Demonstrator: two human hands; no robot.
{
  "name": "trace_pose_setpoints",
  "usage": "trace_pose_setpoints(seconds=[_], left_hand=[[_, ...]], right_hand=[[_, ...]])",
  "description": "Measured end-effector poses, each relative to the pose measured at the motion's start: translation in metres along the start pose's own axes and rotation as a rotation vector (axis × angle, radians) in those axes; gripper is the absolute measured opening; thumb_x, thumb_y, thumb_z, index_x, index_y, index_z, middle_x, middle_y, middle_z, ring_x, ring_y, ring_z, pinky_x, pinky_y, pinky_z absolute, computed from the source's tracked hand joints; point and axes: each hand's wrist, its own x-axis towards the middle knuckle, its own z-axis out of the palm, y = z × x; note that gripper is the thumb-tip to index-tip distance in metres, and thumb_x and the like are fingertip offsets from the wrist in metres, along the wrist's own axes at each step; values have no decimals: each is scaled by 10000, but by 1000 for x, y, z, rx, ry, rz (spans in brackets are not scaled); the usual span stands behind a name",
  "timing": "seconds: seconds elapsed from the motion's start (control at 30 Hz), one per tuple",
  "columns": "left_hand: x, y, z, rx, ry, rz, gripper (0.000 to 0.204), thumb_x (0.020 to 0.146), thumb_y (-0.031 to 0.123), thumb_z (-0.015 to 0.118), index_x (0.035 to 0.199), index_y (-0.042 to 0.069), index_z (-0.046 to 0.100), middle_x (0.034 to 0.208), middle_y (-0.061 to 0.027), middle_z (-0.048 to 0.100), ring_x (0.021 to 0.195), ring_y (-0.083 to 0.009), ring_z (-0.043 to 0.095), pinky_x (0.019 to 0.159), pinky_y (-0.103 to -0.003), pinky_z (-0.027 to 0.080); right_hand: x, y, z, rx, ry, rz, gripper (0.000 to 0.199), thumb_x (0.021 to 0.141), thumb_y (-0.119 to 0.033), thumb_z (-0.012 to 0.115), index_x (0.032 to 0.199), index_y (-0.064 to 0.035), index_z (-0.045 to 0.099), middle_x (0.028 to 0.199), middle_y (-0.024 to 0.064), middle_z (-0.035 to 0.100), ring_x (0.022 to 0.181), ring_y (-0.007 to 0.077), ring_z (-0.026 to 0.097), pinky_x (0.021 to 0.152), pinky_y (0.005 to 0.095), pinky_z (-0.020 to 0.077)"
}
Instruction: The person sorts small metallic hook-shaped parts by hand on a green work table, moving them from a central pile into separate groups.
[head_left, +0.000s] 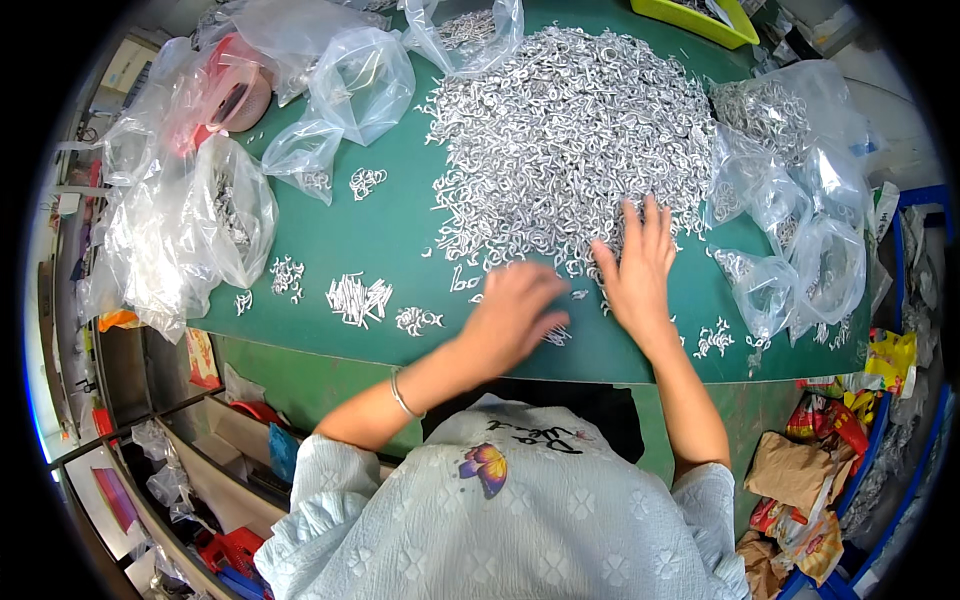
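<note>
A broad heap of small silvery curved metal pieces (580, 140) covers the far middle of a green table (390, 220). My right hand (640, 275) lies at the heap's near edge, palm down with its fingers apart, the fingertips on the pieces. To its left, my left hand (512, 312) hovers over the table just in front of the heap, its fingers bent and blurred by motion; whether it holds a piece cannot be seen. Thin metal sticks (558, 336) show beside its thumb. Left of that hand are a small pile of curved pieces (418, 320) and a pile of straight rods (357, 300).
Clear plastic bags (235, 215) crowd the left side, with a red basket (245, 100) among them. More bags of metal pieces (765, 115) line the right. A yellow tray (705, 22) stands at the far right. Small piles (714, 338) dot the near edge.
</note>
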Motion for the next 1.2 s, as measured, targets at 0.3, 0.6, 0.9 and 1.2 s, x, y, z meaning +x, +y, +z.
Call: trace_pose_setpoints(seconds=[0.3,0.6,0.9,1.2], left_hand=[[146,-56,5,396,113,3,576,775,92,716,1314,75,514,1315,-180,491,1216,-359,460,965,-424,409],[101,-69,1,163,130,176,290,724,-48,598,1002,36,584,1057,-106,541,1065,-305,510,868,-409,416],[43,-62,-31,130,0,110,268,761,-65,588,1007,38,620,1079,-103,558,1065,-304,531,937,-425,402],[77,-44,-1,268,66,132,466,805,152,707,1237,89,546,1285,-98,507,1200,-330,468,955,-430,396]], right_hand=[[85,16,8,125,53,-142,529,891,-276,642,1337,-33,493,1418,191,425,1338,371,348,1093,480,226],[46,-14,-8,231,-63,-333,487,836,-111,656,1294,-30,513,1329,144,512,1317,364,394,1082,476,293],[3,-21,-21,319,-223,-510,389,822,-30,655,1203,-13,585,1232,149,597,1214,341,520,1006,429,413],[45,-1,-15,56,58,-261,416,863,-137,649,1256,-39,556,1328,157,518,1253,352,446,1028,484,332]])
